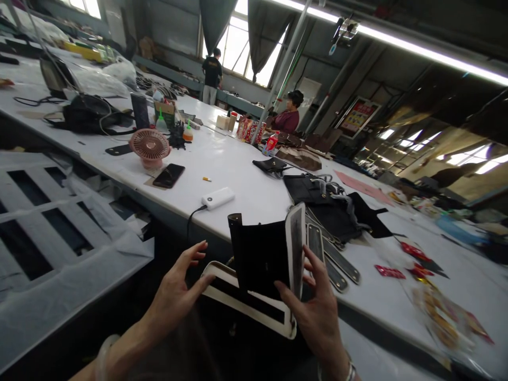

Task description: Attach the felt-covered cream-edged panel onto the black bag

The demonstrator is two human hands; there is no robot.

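Note:
In front of me is a partly assembled bag body, with a black panel [262, 254] standing up and a cream-edged gusset [296, 238] along its right side. My right hand [315, 312] grips it there, thumb on the black face and fingers behind the gusset. Below lies a cream-rimmed frame piece [254, 309] with a black strip along it. My left hand [178, 286] is open beside its left end, fingers spread, the thumb tip at the cream rim; whether it touches I cannot tell. The lower part of the bag merges into dark shadow.
On the white table [254, 196] are a white power bank [218, 198] with a cable, a phone [169, 175], a pink fan [150, 147], black strap pieces [333, 259] and a black bag [321, 196]. White-wrapped panels [71, 264] lie left. Two people are farther back.

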